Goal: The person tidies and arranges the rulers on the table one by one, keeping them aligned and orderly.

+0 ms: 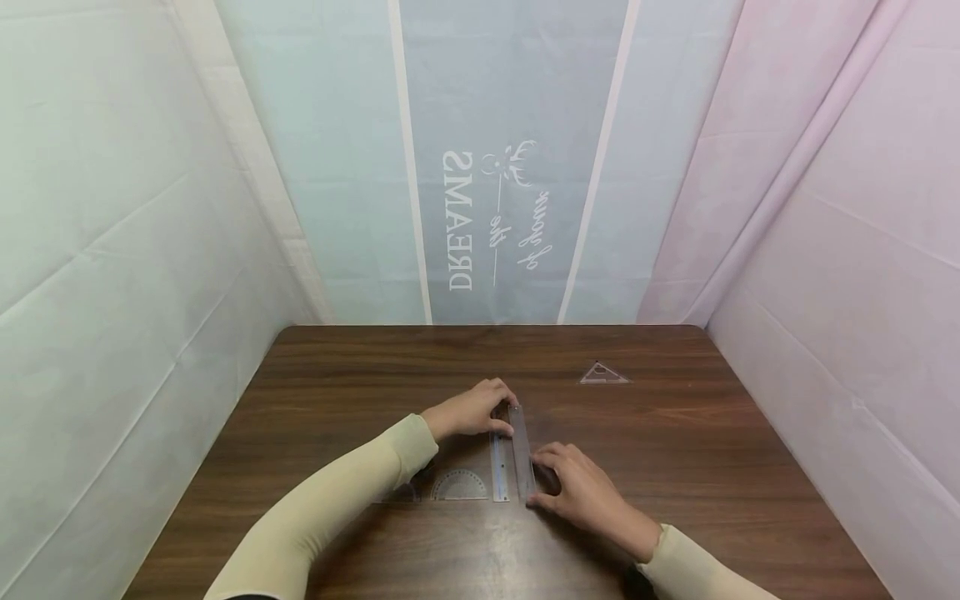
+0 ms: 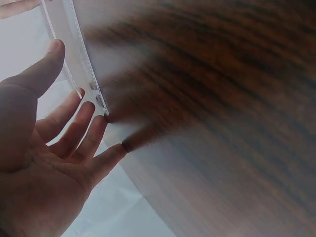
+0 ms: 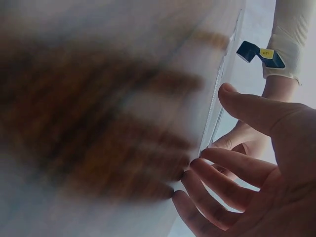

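Observation:
A clear ruler (image 1: 523, 458) lies lengthwise on the table between the hands. My left hand (image 1: 472, 408) is at its far end, the index fingertip right at the tip and the thumb lower by its left side; the left wrist view shows these fingers (image 2: 91, 136) spread, fairly straight. From the right, my right hand (image 1: 588, 492) touches the ruler's long edge near its front end, with thumb and fingertips apart; its fingers (image 3: 232, 180) look extended in the right wrist view. Beside it on the left lies a second ruler (image 1: 500, 475) with a bluish strip.
A clear protractor (image 1: 460, 486) lies left of the rulers. Another clear piece (image 1: 407, 493) shows partly from under the left sleeve. Farther back on the right is a clear set square (image 1: 603, 375). Fabric walls (image 1: 517, 83) enclose the back and sides of the brown table (image 1: 637, 433).

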